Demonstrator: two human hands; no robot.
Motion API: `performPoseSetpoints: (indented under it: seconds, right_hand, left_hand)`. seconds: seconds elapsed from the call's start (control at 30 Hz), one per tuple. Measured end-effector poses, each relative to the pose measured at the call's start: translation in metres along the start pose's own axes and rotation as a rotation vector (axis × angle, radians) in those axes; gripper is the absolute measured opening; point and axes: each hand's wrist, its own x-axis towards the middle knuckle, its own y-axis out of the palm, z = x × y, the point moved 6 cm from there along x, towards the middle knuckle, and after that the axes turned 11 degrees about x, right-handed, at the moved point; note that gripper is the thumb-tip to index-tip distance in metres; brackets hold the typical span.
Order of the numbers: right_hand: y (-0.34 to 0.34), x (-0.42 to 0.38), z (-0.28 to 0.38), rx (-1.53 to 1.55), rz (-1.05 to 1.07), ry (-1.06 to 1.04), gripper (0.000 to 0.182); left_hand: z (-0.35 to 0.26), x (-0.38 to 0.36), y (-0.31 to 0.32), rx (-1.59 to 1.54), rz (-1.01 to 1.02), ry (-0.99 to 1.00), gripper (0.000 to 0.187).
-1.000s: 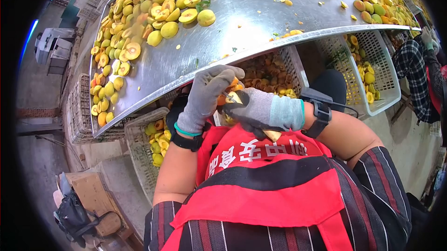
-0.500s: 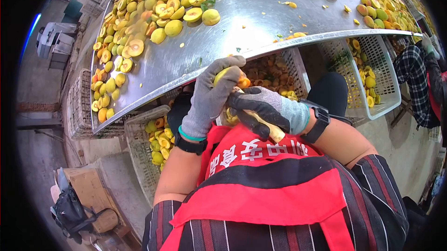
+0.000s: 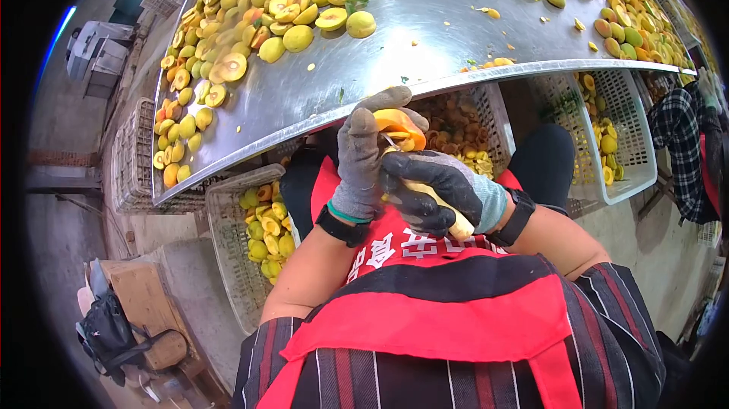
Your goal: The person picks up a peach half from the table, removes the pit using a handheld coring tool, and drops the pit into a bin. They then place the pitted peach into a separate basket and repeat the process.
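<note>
My left hand (image 3: 358, 154), in a grey glove, is closed around a halved yellow peach (image 3: 406, 129) with its orange cut side showing. In my right hand (image 3: 444, 185), gloved with dark fingers, is a pitting knife (image 3: 460, 225) with a pale handle whose end sticks out below the fist. Its thin metal tip touches the fruit's cut face; part of the tip is hidden. Both hands meet in front of the red apron, just below the edge of the metal table (image 3: 304, 90).
Heaps of halved peaches (image 3: 288, 10) lie on the table's left and far right. Below stand a crate of yellow pieces (image 3: 266, 230), a crate of brownish scraps (image 3: 456, 124) and a white crate (image 3: 634, 147). A co-worker's plaid sleeve (image 3: 672, 124) shows at right.
The peach half has turned so more of its orange cut face shows, with the knife tip now at it. The left fingers have opened slightly around it. The whole view has shifted a little.
</note>
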Motion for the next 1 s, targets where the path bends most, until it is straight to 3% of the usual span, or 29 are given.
performPoseSetpoints:
  seconds: [0.13,0.2,0.27,0.33,0.53,0.6,0.73,0.77,0.8,0.83,0.87,0.9,0.93,1.0]
  right_hand:
    - [-0.003,0.000,0.001,-0.037,-0.126,-0.036,0.030]
    - [-0.002,-0.001,0.003,-0.169,-0.073,-0.077,0.031]
    - [0.004,-0.004,0.005,-0.301,-0.019,-0.112,0.032]
    - [0.012,-0.008,0.006,-0.489,-0.061,-0.130,0.035]
    - [-0.016,-0.018,0.030,-0.461,-0.167,-0.179,0.031]
    - [-0.020,-0.014,0.047,-0.629,-0.411,-0.283,0.027]
    - [-0.023,-0.007,0.092,-0.926,-0.625,-0.557,0.020]
    - [-0.028,-0.005,0.108,-1.034,-0.662,-0.647,0.019]
    - [-0.029,-0.004,0.123,-1.228,-0.729,-0.742,0.018]
    - [-0.032,-0.004,0.135,-1.366,-0.756,-0.785,0.017]
    - [-0.032,-0.003,0.146,-1.503,-0.787,-0.830,0.017]
    - [-0.030,-0.002,0.153,-1.612,-0.813,-0.844,0.016]
    - [-0.028,-0.001,0.159,-1.718,-0.849,-0.857,0.015]
    - [-0.027,0.004,0.171,-1.643,-0.834,-0.895,0.015]
  left_hand:
    - [0.000,-0.003,0.004,0.024,-0.086,-0.007,0.065]
    - [0.005,-0.003,0.002,-0.040,-0.128,-0.067,0.069]
    - [0.012,-0.003,-0.010,-0.191,-0.354,-0.246,0.072]
    - [0.006,0.000,-0.022,-0.207,-0.349,-0.188,0.072]
    - [-0.012,-0.015,-0.074,-0.252,-0.340,-0.086,0.073]
    - [-0.021,-0.030,-0.094,-0.261,-0.369,-0.086,0.073]
    - [-0.050,-0.081,-0.153,0.237,-0.499,-0.060,0.063]
    - [-0.065,-0.102,-0.172,0.577,-0.511,-0.013,0.058]
    - [-0.083,-0.119,-0.177,0.691,-0.544,-0.079,0.049]
    - [-0.082,-0.141,-0.210,0.979,-0.469,-0.104,0.039]
    - [-0.085,-0.162,-0.231,1.149,-0.429,-0.408,0.034]
    - [-0.101,-0.175,-0.240,1.325,-0.429,-0.570,0.032]
    - [-0.115,-0.184,-0.261,1.290,-0.535,-0.509,0.031]
    - [-0.145,-0.176,-0.295,1.190,-0.692,-0.325,0.029]
